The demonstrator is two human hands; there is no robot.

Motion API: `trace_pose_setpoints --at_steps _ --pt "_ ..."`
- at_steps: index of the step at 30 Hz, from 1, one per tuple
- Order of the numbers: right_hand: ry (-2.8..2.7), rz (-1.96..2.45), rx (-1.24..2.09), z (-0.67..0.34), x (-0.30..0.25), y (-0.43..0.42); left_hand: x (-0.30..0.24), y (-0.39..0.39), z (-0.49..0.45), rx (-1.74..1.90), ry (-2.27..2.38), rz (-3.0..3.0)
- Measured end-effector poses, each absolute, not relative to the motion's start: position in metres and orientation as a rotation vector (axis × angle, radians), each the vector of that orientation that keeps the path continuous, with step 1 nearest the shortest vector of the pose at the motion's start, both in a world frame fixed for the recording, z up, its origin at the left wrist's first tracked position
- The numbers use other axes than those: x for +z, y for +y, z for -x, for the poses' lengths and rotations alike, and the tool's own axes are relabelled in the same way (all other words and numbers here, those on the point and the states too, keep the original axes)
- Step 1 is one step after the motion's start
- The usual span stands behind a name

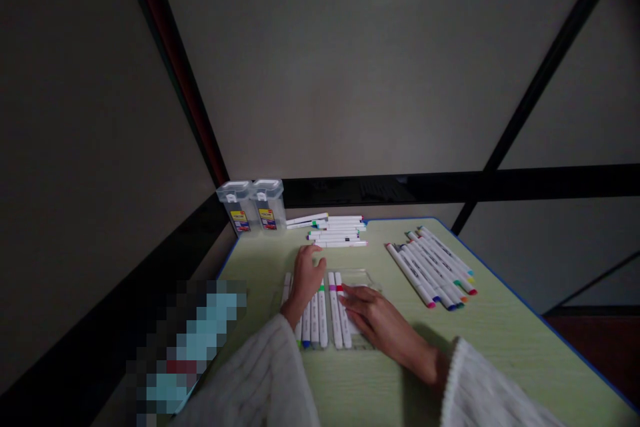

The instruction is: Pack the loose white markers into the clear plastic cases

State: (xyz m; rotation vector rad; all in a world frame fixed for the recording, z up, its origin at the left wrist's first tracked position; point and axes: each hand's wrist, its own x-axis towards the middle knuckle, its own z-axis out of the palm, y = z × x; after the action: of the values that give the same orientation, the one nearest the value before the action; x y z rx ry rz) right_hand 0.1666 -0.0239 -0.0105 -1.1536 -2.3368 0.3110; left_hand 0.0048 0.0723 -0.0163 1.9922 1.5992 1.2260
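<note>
My left hand (306, 278) hovers over the left part of a clear plastic tray (367, 343), its thumb and fingers apart and nothing seen between them. White markers (314, 320) lie side by side beneath it, partly hidden by the hand. On the right half, my right hand (376, 315) has its closed-up fingers at a white marker with a red band (344, 320). Against that one lies a marker with a purple band (334, 310). Just beyond my left fingertips is a loose pile of white markers (340, 235).
Two clear lidded containers (270, 210) with labels stand at the back left corner. A row of markers with coloured ends (435, 270) lies on the right of the pale green table (475, 360). Walls close in behind and left. A blurred-out light blue object (200, 347) is at the left edge.
</note>
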Motion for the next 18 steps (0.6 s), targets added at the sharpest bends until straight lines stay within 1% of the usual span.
trace_pose_setpoints --at_steps 7,9,13,18 --pt "-2.329 1.165 0.320 -0.1647 -0.0111 -0.0216 -0.0188 0.0763 -0.0164 1.048 1.577 -2.217" --pt "-2.326 1.161 0.321 -0.1644 -0.0107 -0.0214 -0.0211 0.0759 -0.0147 0.946 1.604 -2.289" --pt "-2.328 1.160 0.309 -0.1646 -0.0103 -0.0215 -0.0227 0.0745 -0.0119 0.627 1.716 -2.484" --pt "-2.337 1.164 0.294 -0.1652 -0.0127 -0.0213 -0.0220 0.0733 -0.0130 0.494 1.764 -2.557"
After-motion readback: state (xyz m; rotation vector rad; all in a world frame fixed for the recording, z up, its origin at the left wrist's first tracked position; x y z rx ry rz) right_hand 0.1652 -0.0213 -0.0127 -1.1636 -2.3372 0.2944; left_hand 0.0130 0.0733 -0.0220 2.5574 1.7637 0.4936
